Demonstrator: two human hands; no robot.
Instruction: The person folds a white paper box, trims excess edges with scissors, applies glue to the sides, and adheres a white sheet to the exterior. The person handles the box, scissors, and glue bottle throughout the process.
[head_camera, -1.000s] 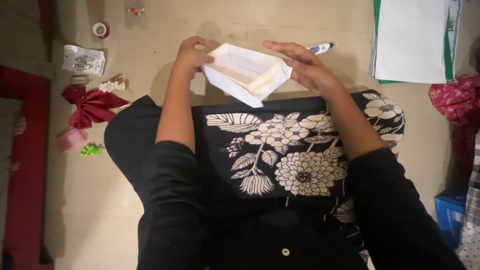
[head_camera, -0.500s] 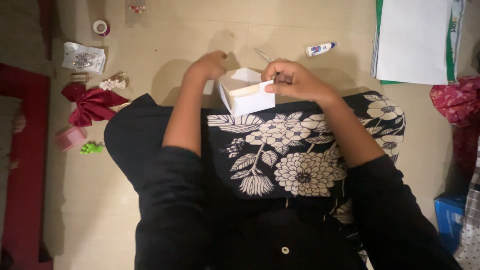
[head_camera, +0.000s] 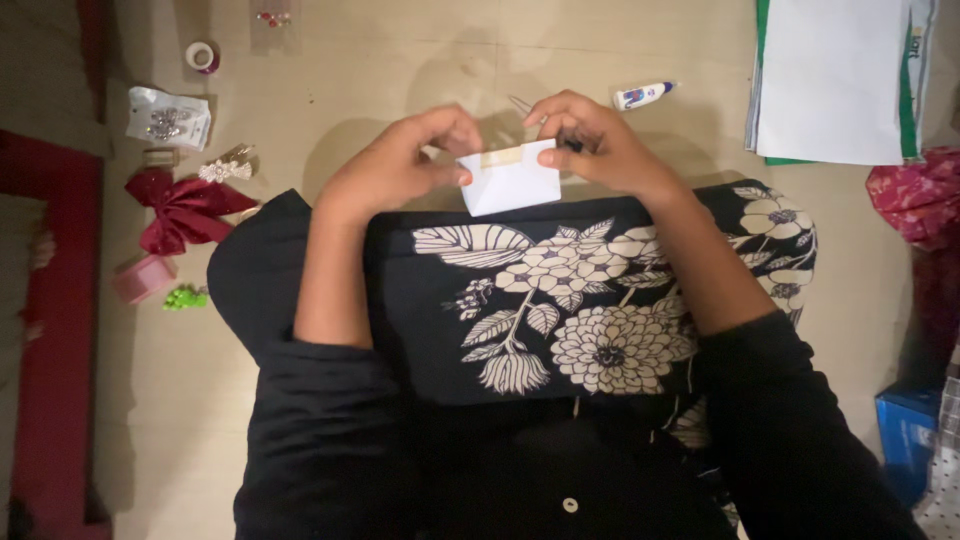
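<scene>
One paper box (head_camera: 510, 180), one glue bottle (head_camera: 642, 96), one red bow (head_camera: 182, 210).

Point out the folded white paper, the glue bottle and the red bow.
folded white paper (head_camera: 512, 185): head view, middle of its front face.
glue bottle (head_camera: 640, 96): head view, on its body.
red bow (head_camera: 180, 210): head view, near its knot.

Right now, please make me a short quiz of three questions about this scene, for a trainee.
1. True or false: both hands grip the white paper box.
2. Which lies farther to the picture's left: the glue bottle or the red bow?
3. What pattern is on the black cloth on the lap?

Key:
1. True; left hand and right hand pinch its sides.
2. The red bow.
3. White flowers and leaves.
</scene>
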